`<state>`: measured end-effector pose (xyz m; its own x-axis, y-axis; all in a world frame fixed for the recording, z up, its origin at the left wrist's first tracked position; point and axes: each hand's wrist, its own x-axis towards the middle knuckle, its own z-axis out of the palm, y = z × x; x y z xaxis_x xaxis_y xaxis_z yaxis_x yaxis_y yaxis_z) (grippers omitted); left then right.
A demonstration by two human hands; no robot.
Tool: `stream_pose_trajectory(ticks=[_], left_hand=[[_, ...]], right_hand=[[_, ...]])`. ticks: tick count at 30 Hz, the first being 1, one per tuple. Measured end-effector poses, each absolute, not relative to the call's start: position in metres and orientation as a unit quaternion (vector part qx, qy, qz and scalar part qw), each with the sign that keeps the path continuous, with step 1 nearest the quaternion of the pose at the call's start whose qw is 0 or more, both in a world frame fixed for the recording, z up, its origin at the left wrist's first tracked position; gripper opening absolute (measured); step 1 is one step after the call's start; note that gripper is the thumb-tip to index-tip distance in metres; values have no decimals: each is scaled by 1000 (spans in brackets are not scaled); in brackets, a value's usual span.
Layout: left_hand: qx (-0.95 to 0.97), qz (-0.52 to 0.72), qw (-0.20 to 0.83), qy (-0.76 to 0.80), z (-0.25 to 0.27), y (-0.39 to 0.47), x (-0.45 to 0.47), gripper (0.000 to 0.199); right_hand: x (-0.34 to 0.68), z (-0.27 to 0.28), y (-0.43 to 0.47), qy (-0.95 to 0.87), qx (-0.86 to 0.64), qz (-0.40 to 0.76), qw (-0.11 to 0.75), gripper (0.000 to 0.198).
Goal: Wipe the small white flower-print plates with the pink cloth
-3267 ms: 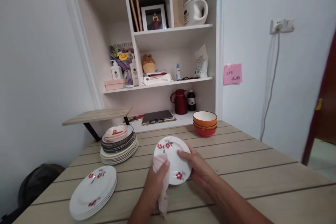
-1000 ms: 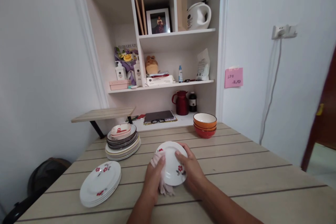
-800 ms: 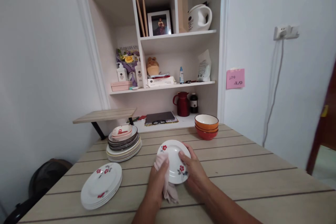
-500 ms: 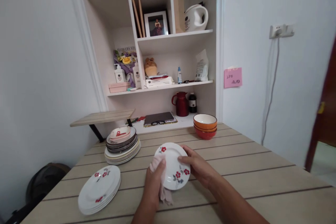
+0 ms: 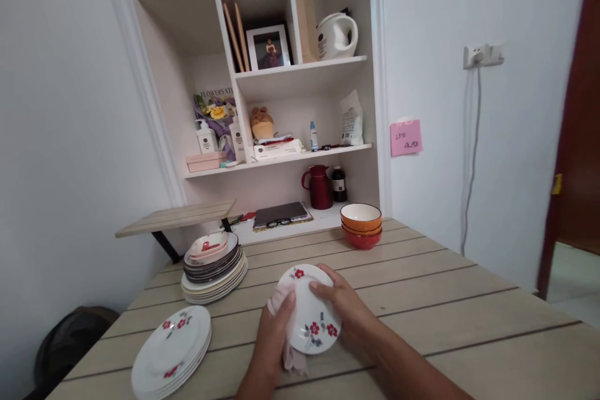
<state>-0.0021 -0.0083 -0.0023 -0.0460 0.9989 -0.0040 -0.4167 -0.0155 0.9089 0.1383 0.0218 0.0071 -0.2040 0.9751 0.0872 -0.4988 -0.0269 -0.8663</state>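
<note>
You were in a home. Shelves (image 5: 304, 67) before you held a framed photo (image 5: 269, 48), plush toy (image 5: 262, 127) and red jug (image 5: 321, 190).

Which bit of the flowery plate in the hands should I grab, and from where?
Probably the far rim of the plate, from the far side, thumb on top, fingers underneath. The left hand and cloth cover the left edge and the right hand the right one; the far edge looks free. It's shallow and round with no handle, so pinching the rim should work.

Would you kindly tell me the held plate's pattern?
The plate is white with red flowers and greyish leaves, best in head view.
</note>
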Motion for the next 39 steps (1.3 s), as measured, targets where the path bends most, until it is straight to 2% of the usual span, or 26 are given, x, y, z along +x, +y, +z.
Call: stream_pose_trajectory(ticks=[5,12,17,20,23,27,35,39], left_hand=[[355,620,579,392,4,-10,0,59],[371,628,563,388,3,-11,1,58],[374,628,561,388,6,-14,1,59],[386,605,579,387,5,-13,-2,61],[408,584,585,388,-1,-9,-7,63],[434,547,585,413,-5,-5,-12,60],[380,601,579,400,-4,-2,-7,64],[393,576,553,456,-11,0,-7,62]], right_hand=[[127,1,21,-374,-247,656,607,46],[122,6,17,-337,-241,658,629,53],[133,15,15,-378,-239,686,574,57],[148,21,15,-427,-280,690,514,49],[159,23,17,-460,-264,687,497,40],[161,21,20,-478,-260,684,485,42],[136,12,19,-373,-262,659,599,49],[128,6,22,-329,-248,649,639,54]])
